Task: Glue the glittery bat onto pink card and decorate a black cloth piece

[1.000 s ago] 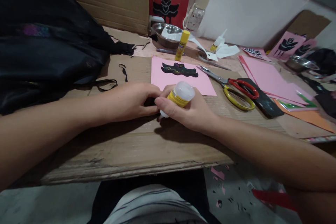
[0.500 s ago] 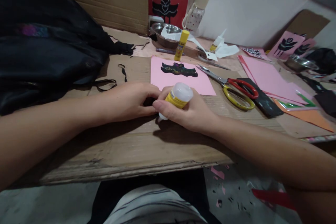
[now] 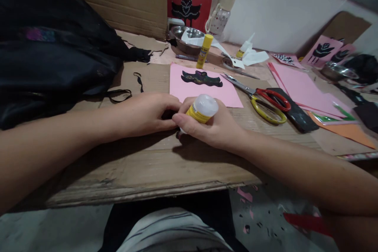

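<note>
My right hand (image 3: 217, 128) is wrapped round a white glue bottle (image 3: 203, 108) with a yellow label, tilted nozzle down over the table's cardboard cover (image 3: 141, 161). Its tip is close to a small dark bit by my fingers. My left hand (image 3: 153, 114) rests on the cardboard with its fingertips bent together beside the nozzle; what they pinch is too small and hidden to make out. Just beyond both hands lies a pink sheet (image 3: 203, 96) bearing a black glittery cutout (image 3: 201, 78).
Scissors (image 3: 254, 94) lie across a dark phone (image 3: 298, 114) at the right. Behind the pink sheet stand a glue stick (image 3: 204, 52) and a metal bowl (image 3: 187, 49). Black fabric (image 3: 53, 63) covers the left side; pink papers (image 3: 304, 86) are stacked on the right.
The bottle in my right hand has tipped very slightly, its base shifting a little to the right. My left hand is almost unmoved.
</note>
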Tool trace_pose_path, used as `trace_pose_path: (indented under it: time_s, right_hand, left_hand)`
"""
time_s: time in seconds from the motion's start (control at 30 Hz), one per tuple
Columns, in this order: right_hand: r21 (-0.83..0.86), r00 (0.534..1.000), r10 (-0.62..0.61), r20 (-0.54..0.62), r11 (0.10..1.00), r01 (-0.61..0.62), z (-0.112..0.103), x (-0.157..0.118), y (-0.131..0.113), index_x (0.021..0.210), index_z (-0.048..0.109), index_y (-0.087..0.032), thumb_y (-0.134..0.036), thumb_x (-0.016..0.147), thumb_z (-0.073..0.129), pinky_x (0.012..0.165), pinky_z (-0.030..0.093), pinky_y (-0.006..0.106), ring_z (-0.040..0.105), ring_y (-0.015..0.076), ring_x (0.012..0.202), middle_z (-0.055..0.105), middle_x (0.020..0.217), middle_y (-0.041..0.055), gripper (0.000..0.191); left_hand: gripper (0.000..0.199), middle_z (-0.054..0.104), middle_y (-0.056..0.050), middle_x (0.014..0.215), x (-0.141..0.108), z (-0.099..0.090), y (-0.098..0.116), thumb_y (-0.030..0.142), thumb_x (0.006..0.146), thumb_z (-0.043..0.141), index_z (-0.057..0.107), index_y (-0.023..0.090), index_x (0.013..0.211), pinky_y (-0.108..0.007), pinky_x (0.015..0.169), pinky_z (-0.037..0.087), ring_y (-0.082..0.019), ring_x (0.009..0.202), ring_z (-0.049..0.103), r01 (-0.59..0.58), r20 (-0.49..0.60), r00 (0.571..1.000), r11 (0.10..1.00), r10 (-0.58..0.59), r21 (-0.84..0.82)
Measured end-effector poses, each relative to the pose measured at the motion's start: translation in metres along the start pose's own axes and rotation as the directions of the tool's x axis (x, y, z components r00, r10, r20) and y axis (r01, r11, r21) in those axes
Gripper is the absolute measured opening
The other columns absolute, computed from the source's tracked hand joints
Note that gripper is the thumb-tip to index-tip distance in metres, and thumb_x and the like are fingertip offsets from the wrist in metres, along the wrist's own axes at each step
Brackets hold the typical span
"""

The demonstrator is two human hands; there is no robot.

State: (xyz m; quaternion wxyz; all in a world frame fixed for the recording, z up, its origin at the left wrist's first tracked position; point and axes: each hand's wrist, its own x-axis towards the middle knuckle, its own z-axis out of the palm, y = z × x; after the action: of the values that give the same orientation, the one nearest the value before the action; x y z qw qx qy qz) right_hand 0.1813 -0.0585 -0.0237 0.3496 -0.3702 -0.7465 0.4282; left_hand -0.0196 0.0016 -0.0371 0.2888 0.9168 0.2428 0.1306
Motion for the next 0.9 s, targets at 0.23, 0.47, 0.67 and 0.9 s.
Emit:
trace_pose_path:
  time_s: [0.23,0.47,0.67,0.9]
  right_hand:
    - [-0.044,0.997,-0.067,-0.039,0.997,0.065,0.0,-0.001,-0.002,0.082,0.066,-0.019,-0.045,0.093,0.079,0.066,0.047,0.026,0.063,0.0158,0.069,0.07,0.07,-0.0006,0.031]
    - [-0.059,0.995,-0.093,-0.036,0.994,0.091,-0.001,0.0,0.0,0.081,0.067,-0.019,-0.035,0.094,0.076,0.066,0.047,0.026,0.063,0.0141,0.067,0.069,0.068,-0.0029,0.023]
    - [-0.089,0.996,-0.083,-0.04,0.993,0.079,-0.002,0.0,-0.002,0.079,0.067,-0.018,-0.035,0.093,0.076,0.063,0.045,0.026,0.061,0.0132,0.064,0.069,0.068,-0.0025,0.023]
    - [-0.06,0.992,-0.074,-0.1,0.996,0.068,-0.007,0.001,-0.003,0.073,0.064,-0.02,-0.051,0.095,0.075,0.058,0.042,0.027,0.058,0.0128,0.062,0.065,0.066,-0.0032,0.039]
  left_hand:
    - [0.027,0.082,-0.002,0.109,0.0,-0.002,0.001,0.037,0.095,0.058,0.078,0.022,0.104,-0.03,0.082,0.053,-0.022,0.095,0.073,0.015,0.024,1.0,0.999,-0.014,-0.031]
    - [0.027,0.083,-0.002,0.108,0.001,-0.001,0.001,0.039,0.094,0.058,0.078,0.023,0.102,-0.031,0.079,0.053,-0.024,0.094,0.074,0.03,0.012,0.999,0.999,-0.03,-0.014]
    - [0.026,0.081,-0.002,0.114,-0.002,-0.004,0.006,0.036,0.099,0.056,0.077,0.023,0.109,-0.031,0.086,0.052,-0.023,0.101,0.073,0.02,0.026,0.999,1.0,-0.02,-0.014]
    - [0.023,0.076,-0.004,0.088,-0.001,-0.008,0.012,0.041,0.094,0.055,0.069,0.023,0.088,-0.032,0.068,0.044,-0.022,0.078,0.066,0.113,-0.011,0.994,0.991,-0.112,0.071]
